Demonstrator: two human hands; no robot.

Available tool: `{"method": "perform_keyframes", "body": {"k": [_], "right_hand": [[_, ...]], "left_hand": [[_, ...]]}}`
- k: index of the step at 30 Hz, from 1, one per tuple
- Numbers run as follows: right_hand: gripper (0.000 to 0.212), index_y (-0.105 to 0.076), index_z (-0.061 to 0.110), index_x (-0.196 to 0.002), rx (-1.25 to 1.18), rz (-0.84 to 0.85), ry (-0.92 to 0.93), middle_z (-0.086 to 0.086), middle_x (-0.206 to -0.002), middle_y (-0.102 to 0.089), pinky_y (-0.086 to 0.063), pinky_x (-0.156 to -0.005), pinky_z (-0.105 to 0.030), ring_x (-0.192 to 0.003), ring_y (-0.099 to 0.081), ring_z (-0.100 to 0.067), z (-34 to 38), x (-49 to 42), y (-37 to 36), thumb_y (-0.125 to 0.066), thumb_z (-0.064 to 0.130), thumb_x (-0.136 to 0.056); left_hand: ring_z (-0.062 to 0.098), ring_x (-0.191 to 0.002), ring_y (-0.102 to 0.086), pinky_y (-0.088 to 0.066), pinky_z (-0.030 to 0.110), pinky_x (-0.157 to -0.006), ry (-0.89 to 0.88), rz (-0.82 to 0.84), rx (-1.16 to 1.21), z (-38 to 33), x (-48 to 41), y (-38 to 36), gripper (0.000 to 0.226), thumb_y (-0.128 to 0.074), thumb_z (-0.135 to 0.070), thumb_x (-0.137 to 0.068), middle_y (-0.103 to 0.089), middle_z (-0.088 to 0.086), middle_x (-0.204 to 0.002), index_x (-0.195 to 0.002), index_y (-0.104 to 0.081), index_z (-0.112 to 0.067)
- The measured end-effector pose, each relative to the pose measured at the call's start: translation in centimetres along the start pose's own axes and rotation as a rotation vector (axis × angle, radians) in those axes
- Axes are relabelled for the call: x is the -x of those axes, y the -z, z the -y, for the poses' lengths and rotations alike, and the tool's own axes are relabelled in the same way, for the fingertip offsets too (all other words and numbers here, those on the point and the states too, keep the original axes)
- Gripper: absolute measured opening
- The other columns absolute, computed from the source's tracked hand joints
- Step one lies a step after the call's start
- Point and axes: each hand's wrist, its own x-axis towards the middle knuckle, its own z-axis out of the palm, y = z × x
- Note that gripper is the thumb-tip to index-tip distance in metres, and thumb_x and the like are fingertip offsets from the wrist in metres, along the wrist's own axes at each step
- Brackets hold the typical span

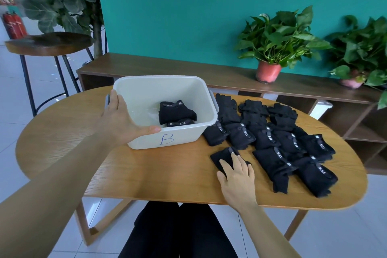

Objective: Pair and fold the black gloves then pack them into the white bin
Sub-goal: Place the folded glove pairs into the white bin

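Nearest, right hand flat on the wooden table, fingers straight and released, pressing a folded black glove under the fingertips; just right of those fingers and beyond them, rows of black gloves laid out; farther left, left hand spread over the near left corner of the white bin, thumb straight along the front rim, fingers straight along the side, unclenched; beyond the thumb tip, inside, a folded pair; farthest, potted plants on a low shelf.
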Motion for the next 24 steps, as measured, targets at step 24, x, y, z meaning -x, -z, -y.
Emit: {"method": "perform_keyframes", "body": {"k": [24], "right_hand": [[0.037, -0.066, 0.027, -0.122, -0.306, -0.043, 0.224, 0.005, -0.116, -0.055, -0.027, -0.111, -0.026, -0.12, -0.041, -0.011, 4.4, -3.5, 4.6, -0.056, 0.007, -0.094]], "left_hand": [[0.019, -0.152, 0.01, -0.026, 0.051, -0.118, -0.008, 0.042, 0.014, 0.2, 0.1, 0.2, 0.164, -0.044, -0.103, -0.034, 0.023, 0.001, -0.162, -0.154, 0.015, -0.007]]}}
